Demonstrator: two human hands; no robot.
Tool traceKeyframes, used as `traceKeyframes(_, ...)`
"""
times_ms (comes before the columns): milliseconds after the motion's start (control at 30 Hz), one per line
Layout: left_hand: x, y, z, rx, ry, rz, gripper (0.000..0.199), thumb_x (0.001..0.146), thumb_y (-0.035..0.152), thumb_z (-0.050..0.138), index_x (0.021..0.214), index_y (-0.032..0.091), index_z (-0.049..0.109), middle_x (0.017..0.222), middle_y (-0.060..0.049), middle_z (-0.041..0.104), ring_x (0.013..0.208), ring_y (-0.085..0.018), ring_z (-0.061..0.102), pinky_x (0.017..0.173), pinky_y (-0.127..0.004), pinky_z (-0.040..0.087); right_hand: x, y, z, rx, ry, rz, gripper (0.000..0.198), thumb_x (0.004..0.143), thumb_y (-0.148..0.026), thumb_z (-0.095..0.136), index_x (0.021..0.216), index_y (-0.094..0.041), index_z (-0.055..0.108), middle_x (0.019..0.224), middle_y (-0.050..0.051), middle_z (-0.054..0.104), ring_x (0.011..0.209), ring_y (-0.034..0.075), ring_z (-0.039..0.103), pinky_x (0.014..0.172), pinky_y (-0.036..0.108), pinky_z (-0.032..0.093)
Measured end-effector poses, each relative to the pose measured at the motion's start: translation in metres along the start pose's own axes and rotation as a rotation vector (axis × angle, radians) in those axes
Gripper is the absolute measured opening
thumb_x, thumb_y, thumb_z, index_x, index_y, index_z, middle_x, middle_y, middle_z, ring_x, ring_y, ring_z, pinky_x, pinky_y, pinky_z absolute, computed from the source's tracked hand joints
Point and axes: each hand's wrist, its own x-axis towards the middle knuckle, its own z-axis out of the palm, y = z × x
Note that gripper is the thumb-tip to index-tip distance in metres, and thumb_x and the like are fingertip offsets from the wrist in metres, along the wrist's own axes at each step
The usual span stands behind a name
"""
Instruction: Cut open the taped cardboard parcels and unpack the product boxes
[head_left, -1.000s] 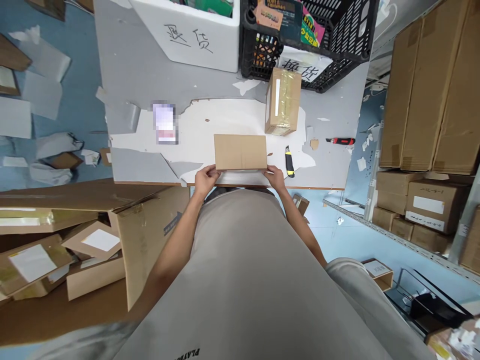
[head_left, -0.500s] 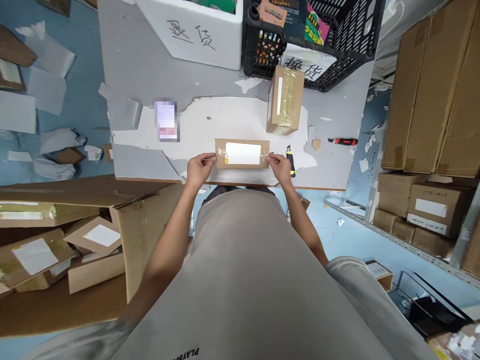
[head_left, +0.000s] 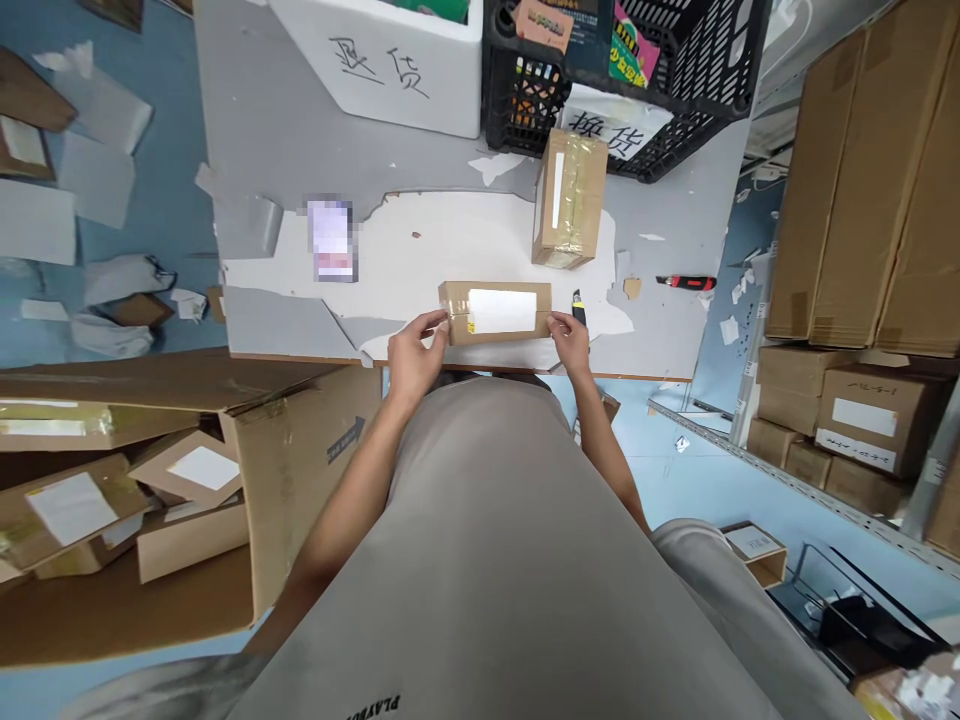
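Note:
Between my two hands is a small, long cardboard box (head_left: 457,300) with a white label on its upper face and clear tape at its left end. My left hand (head_left: 417,355) grips the box's left end, thumb and fingers closed on it. At the opposite end my right hand (head_left: 570,345) pinches the right edge. Just beyond my right hand lies a yellow and black box cutter (head_left: 578,306), its lower part hidden by the fingers. A taller taped cardboard box (head_left: 570,200) stands farther back on the table, behind the held box.
A white foam bin (head_left: 405,70) and a black plastic crate (head_left: 675,110) stand at the table's back. A red utility knife (head_left: 686,283) lies right, a blurred phone-like object (head_left: 332,240) left. A large carton (head_left: 300,500) of parcels stands at lower left, shelved boxes (head_left: 862,410) at right.
The small box has shifted slightly right and tilted, so more of its left end and side show. Both hands moved right with it, and my right hand now covers part of the box cutter.

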Motion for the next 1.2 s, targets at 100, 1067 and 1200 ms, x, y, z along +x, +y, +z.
traceKeyframes(100,-0.019,0.033,0.002,0.067,-0.157,0.152,0.042,0.111,0.041,0.066,0.146,0.025,0.082,0.152,-0.009,0.083,0.139,-0.032,0.08,0.126,-0.05,0.061,0.007,0.014,-0.017,0.018,0.054,0.05,0.051,0.098,-0.064,0.072,0.119,-0.019,0.085,0.131,0.016,0.088,0.119,0.031,0.082,0.106,0.049,0.069)
traceKeyframes(1067,0.022,-0.062,-0.012,0.323,0.023,0.11,0.067,0.113,0.06,0.058,0.163,0.017,0.069,0.159,-0.025,0.067,0.153,-0.044,0.06,0.136,-0.06,0.045,-0.068,-0.09,0.049,-0.439,-0.176,-0.346,0.055,0.117,-0.05,0.065,0.166,-0.023,0.062,0.147,0.019,0.067,0.141,0.036,0.07,0.122,0.056,0.063)
traceKeyframes(1200,0.037,-0.079,-0.033,0.292,0.113,0.019,0.067,0.116,0.065,0.044,0.148,0.015,0.076,0.157,-0.026,0.069,0.156,-0.041,0.058,0.139,-0.058,0.039,-0.091,-0.144,0.073,-0.5,-0.411,-0.493,0.057,0.121,-0.041,0.058,0.174,-0.019,0.054,0.146,0.02,0.068,0.14,0.036,0.069,0.122,0.054,0.063)
